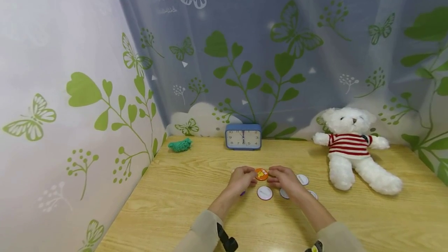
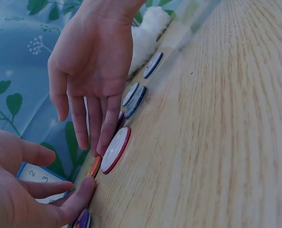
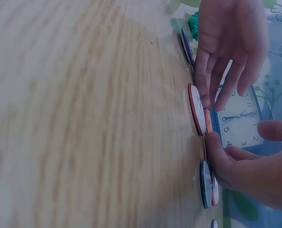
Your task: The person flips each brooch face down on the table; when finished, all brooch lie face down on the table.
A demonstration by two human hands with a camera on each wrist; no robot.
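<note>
Before the far edge of the tabletop, the orange badge lies between left hand and right hand. Both have fingers nearly straight, at its sides

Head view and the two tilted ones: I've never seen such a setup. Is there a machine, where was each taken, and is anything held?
No robot here, just a person's bare left hand and right hand. One camera, worn on the head, looks forward and down. The others sit on each wrist, watching that hand's work, so the table looks tilted. On it are a clock, a bear, a green bundle and round white discs. Between the hands is an orange disc; fingertips are at its opposite edges, but it appears to rest on the table, not lifted.
</note>
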